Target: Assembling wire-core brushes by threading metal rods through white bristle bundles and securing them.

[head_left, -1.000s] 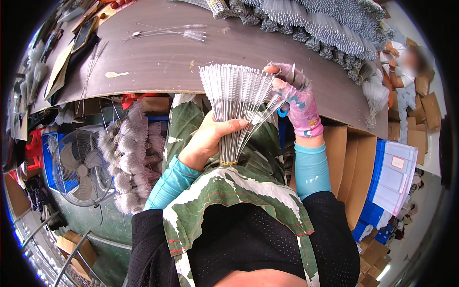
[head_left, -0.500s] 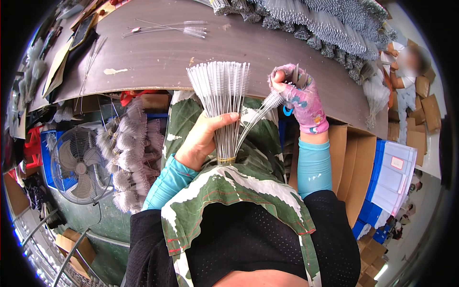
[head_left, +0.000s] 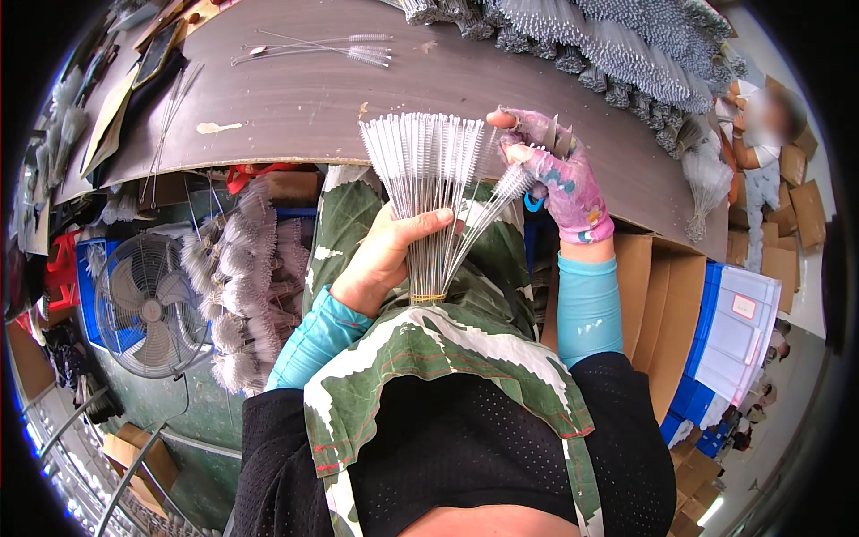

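Note:
My left hand (head_left: 389, 246) is wrapped round a bundle of thin wire-handled cleaning brushes (head_left: 425, 161), thumb across the front. White bristle heads fan out at the top, and a yellow band (head_left: 428, 298) circles the wire ends above my lap. A smaller cluster of brush heads (head_left: 510, 186) splays to the right, beside my right hand (head_left: 559, 174), which wears a pink patterned fingerless glove. Two pointed metal blades and a blue loop (head_left: 533, 204) show at this hand, apparently small scissors held in the palm. Its forefinger and thumb are apart, close to the bundle's right-hand brushes.
Loose brushes (head_left: 358, 52) lie on the brown table (head_left: 295, 98), with a large pile of bundled brushes (head_left: 599, 45) at the far right. A fan (head_left: 148, 309) and hanging brush bundles (head_left: 246, 277) are at left. Cardboard (head_left: 662, 304) and blue-and-white crates (head_left: 734, 322) stand right; another person is beyond.
The bundle's heads have spread and shifted slightly right. My right forefinger and thumb have opened apart, and the forefinger now reaches left toward the brush tips. My left hand keeps its grip.

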### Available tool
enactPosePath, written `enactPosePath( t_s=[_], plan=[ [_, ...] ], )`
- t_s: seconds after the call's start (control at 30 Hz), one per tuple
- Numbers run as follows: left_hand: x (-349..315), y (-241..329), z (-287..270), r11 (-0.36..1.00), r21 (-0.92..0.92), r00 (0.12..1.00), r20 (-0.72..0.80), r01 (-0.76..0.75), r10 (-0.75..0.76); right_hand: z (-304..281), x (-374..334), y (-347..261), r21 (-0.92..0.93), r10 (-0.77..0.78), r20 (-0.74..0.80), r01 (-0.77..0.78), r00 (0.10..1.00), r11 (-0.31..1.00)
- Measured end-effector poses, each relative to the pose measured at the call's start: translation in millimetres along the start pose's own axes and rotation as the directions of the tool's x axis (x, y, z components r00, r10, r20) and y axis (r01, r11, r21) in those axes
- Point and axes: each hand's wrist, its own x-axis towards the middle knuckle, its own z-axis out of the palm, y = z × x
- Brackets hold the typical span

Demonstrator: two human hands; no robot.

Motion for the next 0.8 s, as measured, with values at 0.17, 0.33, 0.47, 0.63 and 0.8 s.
enactPosePath(
  t_s=[0.17, 0.33, 0.47, 0.63, 0.8],
  plan=[
    [0.6, 0.1, -3.3, 1.0, -0.006, 1.0, 0.017, 0.015, -0.014, 0.0, 3.4, 7.7, 0.051, -0.043, -0.027, 0.044, 0.999, 0.998],
    [1.4, -1.7, -2.3, 1.0, -0.002, 1.0, 0.016, 0.004, -0.004, 3.8, 5.0, 4.7, -0.04, -0.103, -0.043, 0.101, 0.994, 0.994],
    [2.4, -2.7, -3.4, 1.0, -0.017, 1.0, 0.018, 0.006, -0.005, 3.0, 6.3, 6.9, -0.076, -0.13, -0.058, 0.126, 0.99, 0.989],
    [1.9, -3.5, -2.6, 1.0, -0.025, 1.0, 0.018, -0.002, 0.002, -0.1, 6.4, 7.4, -0.089, -0.12, -0.022, 0.118, 0.993, 0.989],
    [1.0, -2.5, -2.1, 1.0, -0.02, 1.0, -0.003, 0.021, -0.021, 5.1, 4.5, 3.5, -0.024, -0.099, -0.014, 0.099, 0.995, 0.995]
  ],
)
